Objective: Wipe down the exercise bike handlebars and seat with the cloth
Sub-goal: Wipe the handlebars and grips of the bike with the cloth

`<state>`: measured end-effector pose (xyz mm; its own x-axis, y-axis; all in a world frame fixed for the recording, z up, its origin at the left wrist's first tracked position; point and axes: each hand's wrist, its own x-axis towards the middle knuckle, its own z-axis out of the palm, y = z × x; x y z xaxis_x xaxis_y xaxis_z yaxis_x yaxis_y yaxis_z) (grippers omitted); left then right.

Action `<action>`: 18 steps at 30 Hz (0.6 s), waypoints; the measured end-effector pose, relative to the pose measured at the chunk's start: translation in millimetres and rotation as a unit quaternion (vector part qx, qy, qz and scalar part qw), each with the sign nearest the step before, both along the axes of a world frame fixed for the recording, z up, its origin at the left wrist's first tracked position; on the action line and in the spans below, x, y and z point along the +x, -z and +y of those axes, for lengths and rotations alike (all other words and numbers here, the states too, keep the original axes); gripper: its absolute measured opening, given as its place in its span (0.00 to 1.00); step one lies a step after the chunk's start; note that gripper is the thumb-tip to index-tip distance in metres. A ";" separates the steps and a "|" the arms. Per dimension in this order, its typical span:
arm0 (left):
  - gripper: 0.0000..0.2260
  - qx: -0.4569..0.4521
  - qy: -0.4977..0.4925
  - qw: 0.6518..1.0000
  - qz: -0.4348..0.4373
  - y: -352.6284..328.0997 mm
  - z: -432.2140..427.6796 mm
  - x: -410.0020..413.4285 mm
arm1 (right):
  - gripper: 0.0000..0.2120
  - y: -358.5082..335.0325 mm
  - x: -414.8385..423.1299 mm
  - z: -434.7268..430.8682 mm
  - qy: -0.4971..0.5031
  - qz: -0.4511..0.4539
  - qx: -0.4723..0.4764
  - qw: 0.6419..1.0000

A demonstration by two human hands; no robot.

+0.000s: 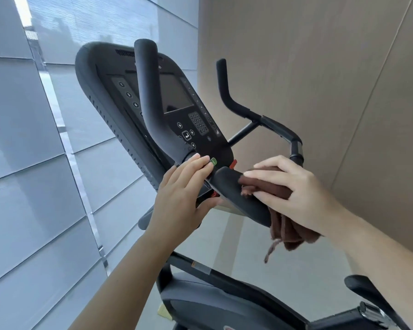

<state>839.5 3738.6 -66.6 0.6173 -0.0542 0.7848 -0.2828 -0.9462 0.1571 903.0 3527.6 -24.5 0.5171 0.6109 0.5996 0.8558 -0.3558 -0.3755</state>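
A black exercise bike fills the middle of the head view. Its left handlebar (148,91) rises in front of the console (177,96), and the right handlebar (227,91) curves up further back. My right hand (291,191) presses a folded brown cloth (284,232) onto the padded black centre grip (231,186), with the cloth's loose end hanging below. My left hand (181,194) holds the handlebar base just under the console, fingers over the top and thumb beneath. The tip of the seat (367,291) shows at the bottom right.
Window blinds (22,163) run close along the left side. A beige wall panel (320,67) stands right behind the bike. The bike's frame and housing (212,306) sit low in view, over a light floor (296,270).
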 end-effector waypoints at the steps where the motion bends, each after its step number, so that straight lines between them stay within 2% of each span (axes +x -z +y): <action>1: 0.26 0.002 0.005 1.000 -0.006 0.6 1.9 1.6 | 0.15 -6.7 0.0 12.7 -0.001 -0.009 -0.009 1.000; 4: 0.23 0.000 0.017 1.000 -0.024 2.5 5.8 6.8 | 0.15 -9.6 -4.6 21.7 0.008 -0.027 -0.024 0.999; 11: 0.20 0.011 0.037 0.999 -0.035 3.6 13.7 15.5 | 0.17 21.5 -42.8 -23.5 0.068 -0.080 -0.023 0.994; 14: 0.21 0.041 0.050 0.998 -0.025 2.4 23.9 15.5 | 0.14 -2.8 -40.7 8.0 0.076 -0.151 -0.023 0.985; 16: 0.22 0.063 0.059 0.996 -0.022 2.5 31.4 16.0 | 0.13 -9.0 -38.5 35.0 0.060 -0.224 -0.076 0.970; 18: 0.23 0.076 0.069 0.995 -0.018 1.9 36.3 16.8 | 0.13 -6.6 -36.0 45.7 0.049 -0.251 -0.157 0.954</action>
<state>856.3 3774.9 -68.5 0.5678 -0.2570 0.7820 -0.4149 -0.9099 0.0022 866.9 3573.3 -17.9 0.2768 0.7648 0.5818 0.8561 -0.4712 0.2121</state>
